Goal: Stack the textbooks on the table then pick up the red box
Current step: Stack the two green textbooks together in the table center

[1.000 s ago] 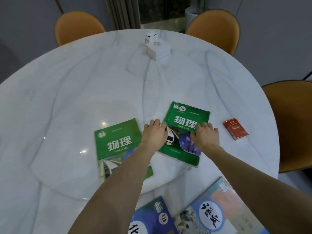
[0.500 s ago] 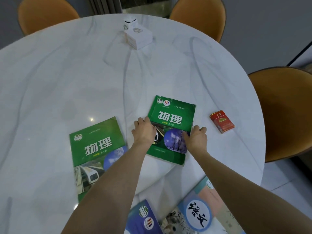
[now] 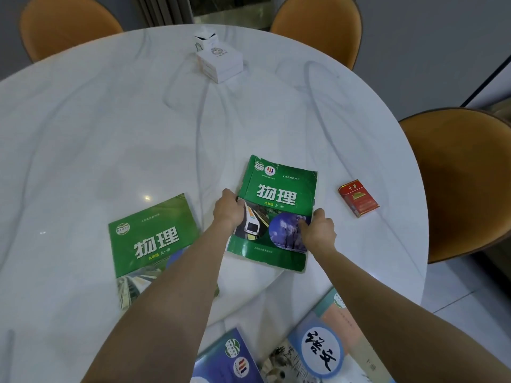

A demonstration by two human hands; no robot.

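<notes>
A green textbook (image 3: 279, 194) lies flat on the white round table (image 3: 110, 128). My left hand (image 3: 228, 212) grips its left edge and my right hand (image 3: 318, 232) grips its right edge, thumb on the cover. A second green textbook (image 3: 150, 241) lies to the left, partly hidden by my left forearm. A blue textbook (image 3: 229, 360) and a pale blue and pink textbook (image 3: 326, 352) lie at the near edge. The red box (image 3: 358, 198) sits on the table right of the held book.
A stack of white boxes (image 3: 219, 60) stands at the far side of the table. Orange chairs stand around it: one at the far left (image 3: 66, 23), one at the far right (image 3: 318, 26), and one on the right (image 3: 464, 183).
Both hands slid from the top of the cover to the book's left and right edges and closed on them. The view shifted, with the book staying flat on the table.
</notes>
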